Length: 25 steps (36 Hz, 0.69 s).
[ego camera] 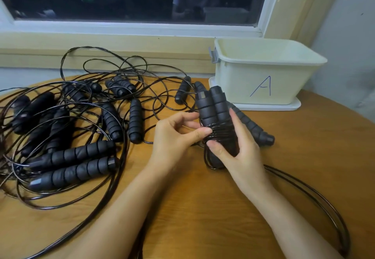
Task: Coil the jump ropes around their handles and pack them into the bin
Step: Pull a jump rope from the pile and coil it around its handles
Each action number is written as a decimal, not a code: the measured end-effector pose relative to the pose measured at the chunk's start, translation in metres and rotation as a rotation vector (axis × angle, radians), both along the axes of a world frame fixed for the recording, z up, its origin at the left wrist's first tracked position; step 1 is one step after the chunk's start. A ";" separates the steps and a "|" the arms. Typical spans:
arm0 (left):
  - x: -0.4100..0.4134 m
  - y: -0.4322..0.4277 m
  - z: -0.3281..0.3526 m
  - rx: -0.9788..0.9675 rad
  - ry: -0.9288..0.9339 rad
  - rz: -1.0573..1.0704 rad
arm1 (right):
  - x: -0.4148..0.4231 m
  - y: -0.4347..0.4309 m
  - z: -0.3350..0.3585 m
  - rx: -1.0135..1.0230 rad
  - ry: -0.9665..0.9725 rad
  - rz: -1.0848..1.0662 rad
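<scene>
- Our right hand [237, 151] grips two black ribbed foam handles [213, 106], held side by side and pointing to twelve o'clock.
- Our left hand [174, 137] pinches the glossy black cord [221, 132] coiled round their middle.
- At one o'clock, the cream bin [263, 72] marked "A" stands on the table [203, 208].
- At nine o'clock we see the loose ropes [71, 126], tangled.

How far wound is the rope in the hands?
Partly: several rope turns circle the two handles, while a long loop lies loose on the table.
</scene>
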State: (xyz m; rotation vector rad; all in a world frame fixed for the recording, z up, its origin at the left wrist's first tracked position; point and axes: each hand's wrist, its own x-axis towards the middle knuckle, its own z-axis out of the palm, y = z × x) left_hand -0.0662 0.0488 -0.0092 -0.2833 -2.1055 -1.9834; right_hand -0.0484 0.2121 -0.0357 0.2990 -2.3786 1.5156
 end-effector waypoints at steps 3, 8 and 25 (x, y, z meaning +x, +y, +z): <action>-0.001 -0.001 0.000 -0.042 0.016 -0.051 | 0.000 0.001 0.001 0.071 0.023 -0.044; 0.001 0.002 0.000 -0.123 0.057 -0.157 | -0.003 0.003 0.002 0.054 0.007 -0.066; -0.004 -0.003 -0.004 -0.059 0.111 -0.111 | 0.001 0.004 0.009 -0.287 -0.103 -0.015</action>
